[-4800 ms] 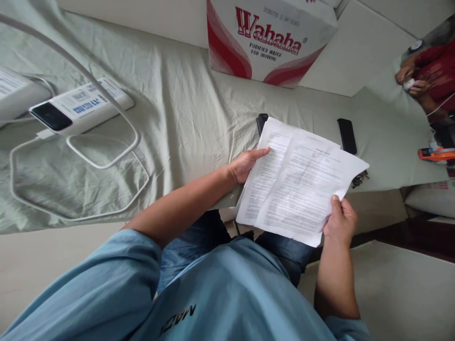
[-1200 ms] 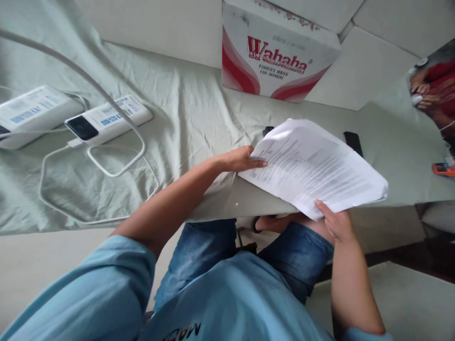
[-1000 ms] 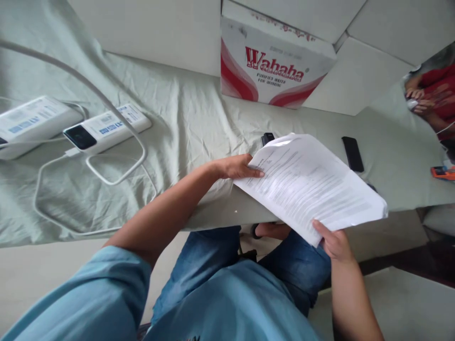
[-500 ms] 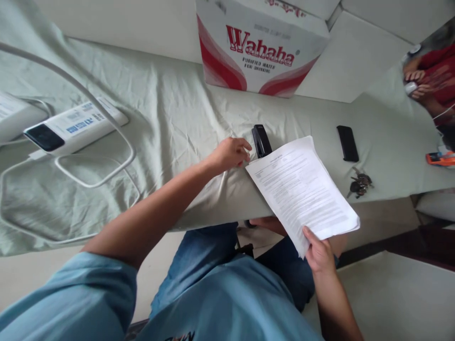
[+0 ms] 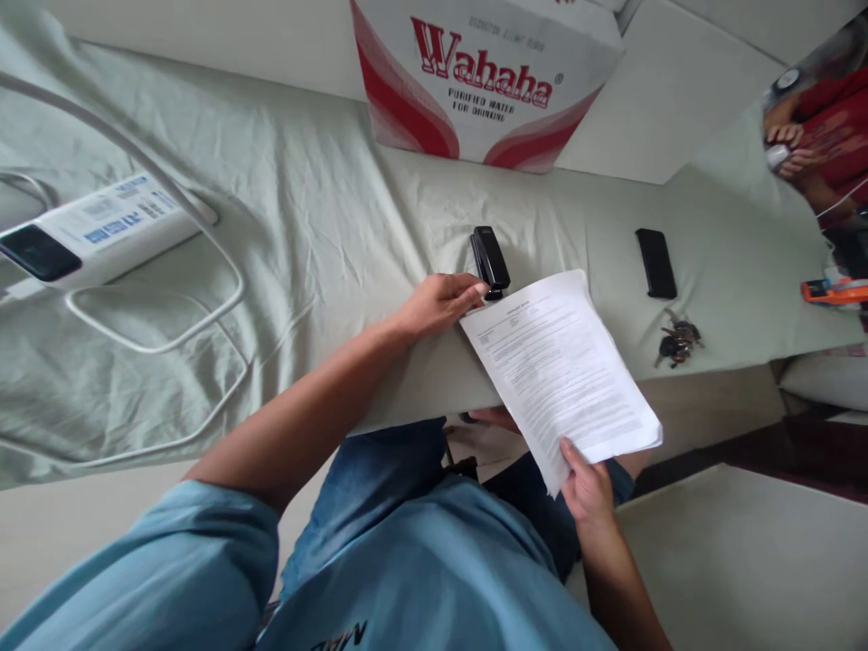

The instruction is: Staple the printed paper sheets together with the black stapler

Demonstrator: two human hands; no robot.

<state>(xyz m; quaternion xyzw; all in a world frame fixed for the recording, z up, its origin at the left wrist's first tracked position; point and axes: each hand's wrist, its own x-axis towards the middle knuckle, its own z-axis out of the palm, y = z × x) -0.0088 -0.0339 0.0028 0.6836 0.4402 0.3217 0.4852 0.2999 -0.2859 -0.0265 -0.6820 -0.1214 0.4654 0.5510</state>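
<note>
A thin stack of printed sheets of paper (image 5: 556,371) slants over the front edge of the cloth-covered table. My right hand (image 5: 587,484) grips its lower edge, thumb on top and fingers underneath. At the upper left corner of the sheets is my left hand (image 5: 440,305), its thumb and fingers closed at that corner; the fingertips are partly hidden. Just beyond, a black stapler (image 5: 489,258) lies on the table, its near end close to the top edge of the paper and to my left thumb.
Behind stands a Wahaha water carton (image 5: 475,86). To the right lie a black phone (image 5: 656,262) and a bunch of keys (image 5: 680,339). A white power bank-like device (image 5: 108,226) with a white cable (image 5: 231,262) is at left. Another person's hands (image 5: 787,145) show far right.
My left hand has moved from beside the sheets onto their upper left corner. The paper's top edge has drawn slightly back from the stapler. The view has shifted a little.
</note>
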